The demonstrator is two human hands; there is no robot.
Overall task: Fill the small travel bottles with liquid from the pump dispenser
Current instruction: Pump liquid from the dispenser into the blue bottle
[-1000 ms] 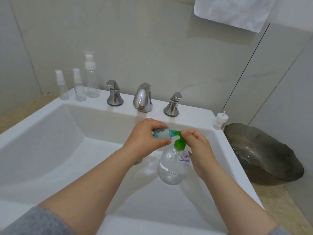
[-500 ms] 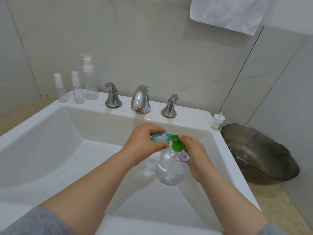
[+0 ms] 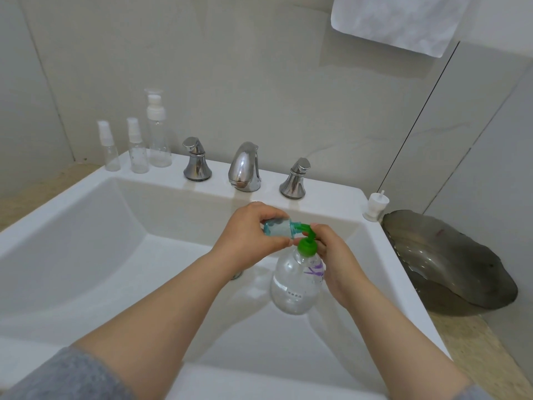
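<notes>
While my left hand (image 3: 248, 238) pinches the teal travel bottle (image 3: 278, 228) on its side, mouth meeting the green nozzle (image 3: 302, 227) from 9 o'clock, my right hand (image 3: 337, 261) curls round the head of the pump dispenser (image 3: 297, 284), inside the sink (image 3: 57, 209) toward 3 o'clock. Three clear spray bottles (image 3: 138, 157) stand on the rim at 10 o'clock.
</notes>
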